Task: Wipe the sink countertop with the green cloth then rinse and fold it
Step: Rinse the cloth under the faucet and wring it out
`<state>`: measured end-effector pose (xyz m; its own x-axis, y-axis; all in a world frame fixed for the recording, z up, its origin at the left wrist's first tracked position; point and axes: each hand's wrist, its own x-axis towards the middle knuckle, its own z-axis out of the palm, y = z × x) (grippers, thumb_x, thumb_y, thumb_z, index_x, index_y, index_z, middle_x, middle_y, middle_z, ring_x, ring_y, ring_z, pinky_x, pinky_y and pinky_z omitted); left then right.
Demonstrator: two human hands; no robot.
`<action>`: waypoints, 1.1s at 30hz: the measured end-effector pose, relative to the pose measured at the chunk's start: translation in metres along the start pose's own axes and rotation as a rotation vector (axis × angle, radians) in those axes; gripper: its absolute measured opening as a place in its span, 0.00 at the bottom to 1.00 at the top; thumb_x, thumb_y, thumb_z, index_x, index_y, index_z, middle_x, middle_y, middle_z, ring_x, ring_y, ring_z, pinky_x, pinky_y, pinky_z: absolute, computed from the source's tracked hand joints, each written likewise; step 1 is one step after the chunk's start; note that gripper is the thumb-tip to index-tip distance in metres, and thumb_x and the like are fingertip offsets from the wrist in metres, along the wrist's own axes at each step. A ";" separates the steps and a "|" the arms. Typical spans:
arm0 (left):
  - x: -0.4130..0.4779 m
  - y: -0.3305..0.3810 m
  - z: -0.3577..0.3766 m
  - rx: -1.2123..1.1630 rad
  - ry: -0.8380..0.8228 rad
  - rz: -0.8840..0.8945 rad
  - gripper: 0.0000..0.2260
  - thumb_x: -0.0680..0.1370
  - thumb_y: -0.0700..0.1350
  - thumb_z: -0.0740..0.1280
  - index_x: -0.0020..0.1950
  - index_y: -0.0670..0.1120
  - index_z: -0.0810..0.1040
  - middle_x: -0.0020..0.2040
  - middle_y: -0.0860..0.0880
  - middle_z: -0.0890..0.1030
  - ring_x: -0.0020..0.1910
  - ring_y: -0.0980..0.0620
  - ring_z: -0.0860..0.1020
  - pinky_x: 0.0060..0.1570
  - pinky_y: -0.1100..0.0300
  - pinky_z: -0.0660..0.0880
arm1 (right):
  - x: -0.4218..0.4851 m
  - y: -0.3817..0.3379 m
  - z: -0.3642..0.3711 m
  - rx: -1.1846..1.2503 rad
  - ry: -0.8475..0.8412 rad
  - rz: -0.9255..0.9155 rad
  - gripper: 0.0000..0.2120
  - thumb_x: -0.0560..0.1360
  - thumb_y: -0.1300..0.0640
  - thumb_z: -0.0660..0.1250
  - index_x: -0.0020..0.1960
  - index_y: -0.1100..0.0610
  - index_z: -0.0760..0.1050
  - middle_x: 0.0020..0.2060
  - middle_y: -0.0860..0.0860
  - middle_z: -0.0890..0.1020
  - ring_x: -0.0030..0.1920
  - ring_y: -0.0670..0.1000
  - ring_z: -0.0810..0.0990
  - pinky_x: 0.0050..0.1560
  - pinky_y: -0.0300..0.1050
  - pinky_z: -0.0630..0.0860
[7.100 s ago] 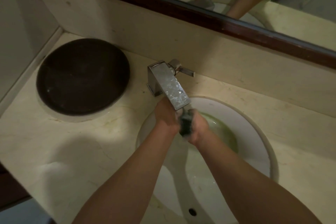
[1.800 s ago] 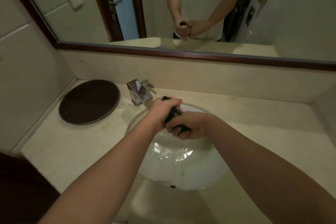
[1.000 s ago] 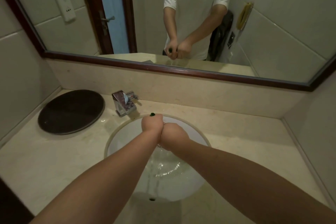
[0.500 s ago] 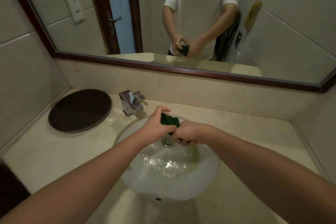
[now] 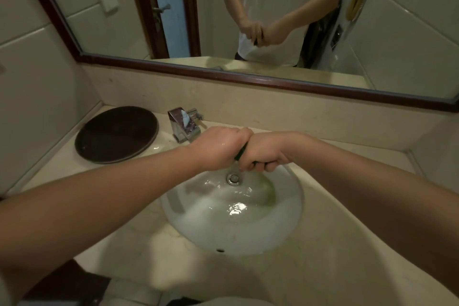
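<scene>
Both fists were clamped on the green cloth [image 5: 240, 154], the left hand [image 5: 218, 148] and right hand [image 5: 263, 154] pressed knuckle to knuckle above the drain [image 5: 233, 178] at the back of the sink [image 5: 285, 226]; only a dark sliver of cloth showed between them. Greenish water pooled in the basin. This looked like wringing after the rinse. The risk: wet hands slipping so the cloth dropped into the tinted water, or drips landing on the countertop [image 5: 323, 263] near the front edge, undoing the wipe
</scene>
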<state>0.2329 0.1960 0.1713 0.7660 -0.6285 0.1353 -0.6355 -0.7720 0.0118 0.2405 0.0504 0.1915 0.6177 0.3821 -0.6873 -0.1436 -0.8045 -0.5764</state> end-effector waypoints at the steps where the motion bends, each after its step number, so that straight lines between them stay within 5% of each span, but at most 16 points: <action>1: 0.002 0.001 -0.001 0.003 -0.033 -0.032 0.15 0.73 0.42 0.67 0.59 0.43 0.72 0.52 0.43 0.82 0.49 0.39 0.80 0.38 0.52 0.71 | 0.001 -0.001 0.001 -0.020 0.041 -0.001 0.12 0.72 0.63 0.65 0.32 0.55 0.66 0.26 0.50 0.68 0.23 0.47 0.61 0.23 0.36 0.52; 8: 0.010 0.007 0.002 -0.044 -0.178 -0.189 0.11 0.72 0.46 0.70 0.52 0.46 0.76 0.50 0.41 0.81 0.49 0.40 0.80 0.38 0.56 0.67 | 0.015 0.000 0.016 -0.344 0.328 0.018 0.11 0.73 0.59 0.65 0.32 0.56 0.70 0.29 0.53 0.74 0.26 0.52 0.70 0.25 0.38 0.65; 12: 0.013 0.002 0.003 -0.106 -0.237 -0.245 0.08 0.71 0.42 0.68 0.49 0.47 0.77 0.47 0.43 0.81 0.46 0.41 0.80 0.38 0.58 0.68 | 0.024 0.000 0.022 -0.584 0.449 -0.009 0.12 0.78 0.56 0.60 0.55 0.59 0.79 0.50 0.55 0.82 0.53 0.55 0.80 0.45 0.40 0.68; 16: 0.015 0.000 0.001 -0.104 -0.266 -0.253 0.07 0.70 0.40 0.68 0.47 0.46 0.77 0.41 0.45 0.79 0.38 0.43 0.75 0.36 0.57 0.70 | 0.018 0.003 0.024 -0.463 0.513 -0.109 0.04 0.76 0.58 0.62 0.45 0.58 0.74 0.40 0.55 0.76 0.42 0.57 0.75 0.42 0.42 0.68; 22: 0.006 0.000 0.006 -0.073 -0.145 -0.229 0.07 0.71 0.38 0.67 0.46 0.46 0.74 0.37 0.48 0.74 0.40 0.42 0.78 0.34 0.55 0.69 | 0.018 0.002 0.017 -0.415 0.408 -0.103 0.08 0.75 0.57 0.67 0.51 0.60 0.78 0.40 0.55 0.79 0.46 0.55 0.80 0.38 0.42 0.69; 25: -0.001 -0.004 0.001 -0.020 -0.010 -0.195 0.08 0.73 0.44 0.68 0.50 0.47 0.74 0.40 0.47 0.79 0.41 0.42 0.79 0.34 0.54 0.71 | 0.002 0.009 0.006 0.005 0.242 -0.247 0.11 0.75 0.51 0.69 0.50 0.58 0.76 0.38 0.52 0.77 0.38 0.51 0.75 0.34 0.40 0.69; 29: -0.009 -0.011 -0.010 -0.001 0.206 -0.135 0.06 0.73 0.42 0.68 0.48 0.46 0.74 0.41 0.48 0.81 0.41 0.43 0.80 0.34 0.53 0.74 | -0.005 0.028 -0.010 0.928 -0.079 -0.155 0.33 0.75 0.30 0.50 0.52 0.59 0.76 0.42 0.55 0.80 0.37 0.52 0.77 0.35 0.41 0.72; 33: -0.005 -0.001 -0.022 0.010 0.453 0.137 0.12 0.68 0.39 0.74 0.48 0.42 0.75 0.46 0.42 0.81 0.37 0.42 0.81 0.26 0.57 0.71 | -0.007 0.023 0.004 1.085 -0.239 -0.075 0.39 0.73 0.26 0.49 0.47 0.61 0.77 0.39 0.60 0.82 0.38 0.58 0.81 0.40 0.47 0.77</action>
<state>0.2274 0.2024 0.1926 0.5540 -0.6219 0.5534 -0.7253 -0.6869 -0.0459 0.2298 0.0309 0.1812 0.5055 0.5846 -0.6346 -0.7838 0.0038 -0.6209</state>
